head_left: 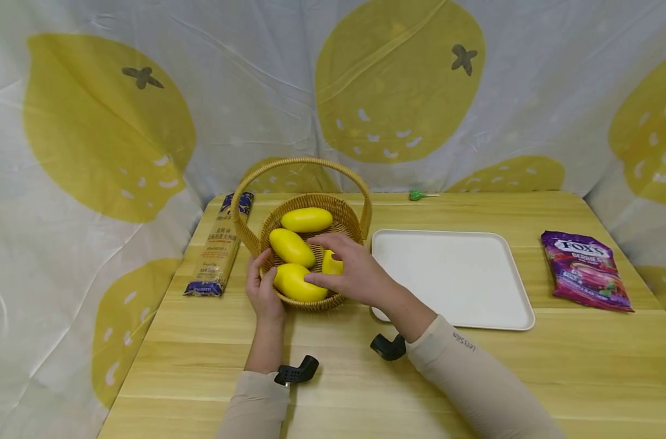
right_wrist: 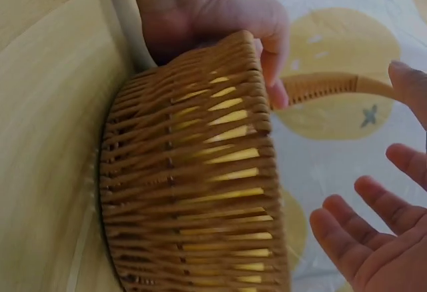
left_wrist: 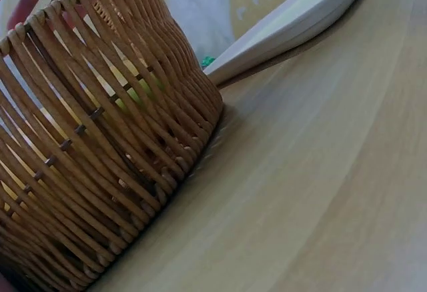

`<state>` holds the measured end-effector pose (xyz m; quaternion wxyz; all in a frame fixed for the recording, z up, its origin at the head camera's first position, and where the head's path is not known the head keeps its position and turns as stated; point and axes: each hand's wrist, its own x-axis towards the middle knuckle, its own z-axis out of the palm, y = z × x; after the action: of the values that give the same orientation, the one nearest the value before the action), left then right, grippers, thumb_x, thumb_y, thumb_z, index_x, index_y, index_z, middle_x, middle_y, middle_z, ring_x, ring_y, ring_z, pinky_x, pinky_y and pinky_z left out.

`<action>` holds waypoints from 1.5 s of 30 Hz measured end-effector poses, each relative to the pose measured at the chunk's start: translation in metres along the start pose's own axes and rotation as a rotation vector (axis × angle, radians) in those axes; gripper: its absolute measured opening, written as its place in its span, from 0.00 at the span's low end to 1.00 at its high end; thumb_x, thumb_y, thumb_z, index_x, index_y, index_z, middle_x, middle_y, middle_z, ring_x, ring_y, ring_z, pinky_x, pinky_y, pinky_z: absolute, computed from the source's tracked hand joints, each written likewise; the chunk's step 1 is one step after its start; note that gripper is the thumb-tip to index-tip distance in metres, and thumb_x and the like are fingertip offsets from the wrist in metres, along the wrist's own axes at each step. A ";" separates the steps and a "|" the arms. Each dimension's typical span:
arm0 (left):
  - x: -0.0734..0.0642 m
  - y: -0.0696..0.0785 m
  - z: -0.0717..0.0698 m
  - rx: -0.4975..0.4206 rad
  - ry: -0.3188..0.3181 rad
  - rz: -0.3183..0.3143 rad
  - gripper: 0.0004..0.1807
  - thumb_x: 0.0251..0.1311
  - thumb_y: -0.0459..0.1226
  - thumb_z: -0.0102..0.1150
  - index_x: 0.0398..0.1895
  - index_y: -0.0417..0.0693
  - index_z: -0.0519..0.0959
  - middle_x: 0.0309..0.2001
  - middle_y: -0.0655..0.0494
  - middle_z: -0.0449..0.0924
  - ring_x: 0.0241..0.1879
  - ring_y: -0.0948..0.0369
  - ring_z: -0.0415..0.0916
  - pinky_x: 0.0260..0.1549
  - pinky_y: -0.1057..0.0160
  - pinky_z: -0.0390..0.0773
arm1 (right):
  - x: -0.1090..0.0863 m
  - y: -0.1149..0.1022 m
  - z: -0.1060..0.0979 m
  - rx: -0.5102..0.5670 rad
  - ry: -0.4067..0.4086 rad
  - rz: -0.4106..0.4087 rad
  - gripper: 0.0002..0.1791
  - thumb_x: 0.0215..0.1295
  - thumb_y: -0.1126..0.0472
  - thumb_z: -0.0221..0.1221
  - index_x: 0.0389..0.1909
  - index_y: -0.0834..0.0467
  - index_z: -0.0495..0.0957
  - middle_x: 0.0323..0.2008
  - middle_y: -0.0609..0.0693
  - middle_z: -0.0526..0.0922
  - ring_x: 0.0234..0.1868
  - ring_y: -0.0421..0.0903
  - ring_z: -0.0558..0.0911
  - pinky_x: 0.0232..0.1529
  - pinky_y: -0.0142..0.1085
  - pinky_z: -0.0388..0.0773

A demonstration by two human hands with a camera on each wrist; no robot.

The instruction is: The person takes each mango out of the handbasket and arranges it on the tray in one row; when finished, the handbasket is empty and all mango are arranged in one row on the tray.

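A wicker basket (head_left: 344,210) with a tall arched handle stands on the wooden table and holds several yellow mangoes (head_left: 291,248). My left hand (head_left: 265,294) grips the basket's near left rim; in the right wrist view its fingers (right_wrist: 275,45) bend over that rim. Over the basket's right side is my right hand (head_left: 360,271), thumb and fingers spread apart with nothing held. Its thumb overlaps the nearest mango (head_left: 300,283) in the head view. Another mango (head_left: 332,263) is partly hidden behind this hand. Through the weave, yellow shows in the right wrist view.
Right of the basket lies a white tray (head_left: 448,277). A purple candy bag (head_left: 585,271) is at the far right, a pasta packet (head_left: 214,250) at the left. A green lollipop (head_left: 418,196) lies near the back edge, before a lemon-print cloth (head_left: 245,110).
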<state>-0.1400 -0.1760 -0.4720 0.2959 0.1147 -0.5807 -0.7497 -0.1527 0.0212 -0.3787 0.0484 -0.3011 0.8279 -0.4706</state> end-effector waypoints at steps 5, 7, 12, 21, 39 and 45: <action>-0.002 -0.003 -0.001 -0.047 0.021 -0.035 0.24 0.60 0.24 0.46 0.58 0.35 0.80 0.71 0.44 0.70 0.77 0.55 0.57 0.78 0.52 0.54 | 0.015 0.002 0.013 -0.035 -0.093 0.003 0.40 0.60 0.46 0.72 0.71 0.52 0.70 0.71 0.50 0.72 0.71 0.52 0.72 0.68 0.50 0.75; -0.003 -0.004 -0.001 -0.062 0.014 -0.034 0.24 0.60 0.23 0.45 0.58 0.37 0.81 0.71 0.43 0.70 0.77 0.56 0.56 0.79 0.52 0.54 | 0.021 0.003 0.017 -0.071 -0.115 -0.002 0.40 0.60 0.46 0.72 0.72 0.52 0.70 0.72 0.51 0.71 0.72 0.52 0.71 0.69 0.49 0.73; -0.003 -0.005 -0.002 -0.071 0.004 -0.041 0.25 0.61 0.23 0.44 0.59 0.37 0.80 0.70 0.44 0.70 0.78 0.56 0.55 0.79 0.51 0.54 | 0.030 0.006 0.027 -0.121 -0.164 -0.005 0.40 0.59 0.46 0.72 0.71 0.53 0.71 0.72 0.52 0.72 0.73 0.51 0.70 0.71 0.48 0.71; -0.002 -0.003 -0.002 -0.078 0.022 -0.028 0.25 0.59 0.23 0.45 0.58 0.37 0.81 0.68 0.45 0.72 0.76 0.57 0.58 0.78 0.53 0.56 | 0.037 0.010 0.041 -0.184 -0.164 -0.059 0.36 0.59 0.51 0.73 0.67 0.57 0.75 0.67 0.52 0.77 0.71 0.53 0.72 0.72 0.47 0.70; 0.000 -0.003 -0.004 -0.067 0.006 -0.043 0.25 0.60 0.23 0.45 0.59 0.35 0.80 0.71 0.43 0.69 0.77 0.55 0.55 0.78 0.49 0.56 | 0.038 0.013 0.047 -0.297 -0.193 -0.013 0.37 0.59 0.48 0.72 0.69 0.53 0.74 0.69 0.51 0.75 0.71 0.51 0.72 0.71 0.45 0.72; 0.000 -0.004 -0.005 -0.074 -0.010 -0.052 0.25 0.60 0.24 0.45 0.58 0.38 0.81 0.73 0.44 0.67 0.78 0.55 0.54 0.78 0.49 0.56 | 0.038 0.013 0.049 -0.329 -0.209 0.001 0.36 0.60 0.47 0.72 0.69 0.53 0.74 0.68 0.50 0.76 0.70 0.49 0.73 0.71 0.43 0.72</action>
<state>-0.1384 -0.1796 -0.4776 0.2774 0.1149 -0.5510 -0.7786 -0.1722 -0.0311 -0.4084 0.0846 -0.3516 0.8843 -0.2953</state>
